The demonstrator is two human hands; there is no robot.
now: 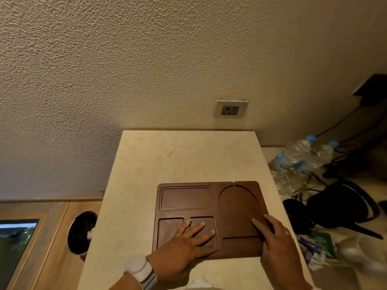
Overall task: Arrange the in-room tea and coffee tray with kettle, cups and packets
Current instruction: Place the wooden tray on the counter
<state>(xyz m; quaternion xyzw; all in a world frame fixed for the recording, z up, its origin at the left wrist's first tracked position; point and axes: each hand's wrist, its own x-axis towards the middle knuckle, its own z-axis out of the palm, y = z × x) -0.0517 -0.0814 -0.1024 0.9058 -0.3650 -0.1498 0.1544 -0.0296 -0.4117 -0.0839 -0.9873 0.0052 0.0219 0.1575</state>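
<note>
A dark brown wooden tray with several recessed compartments lies bare on a cream stone counter top. My left hand rests flat on its near-left compartments, fingers straight and spread. At the tray's near-right edge my right hand lies on the tray with straight fingers. A black kettle sits on the lower surface to the right, beside colourful packets and pale cups that look blurred.
Two clear water bottles with blue caps stand right of the counter, black cables trailing behind them. A wall socket sits above the counter's back edge. A dark round bin stands at the lower left on the wooden floor.
</note>
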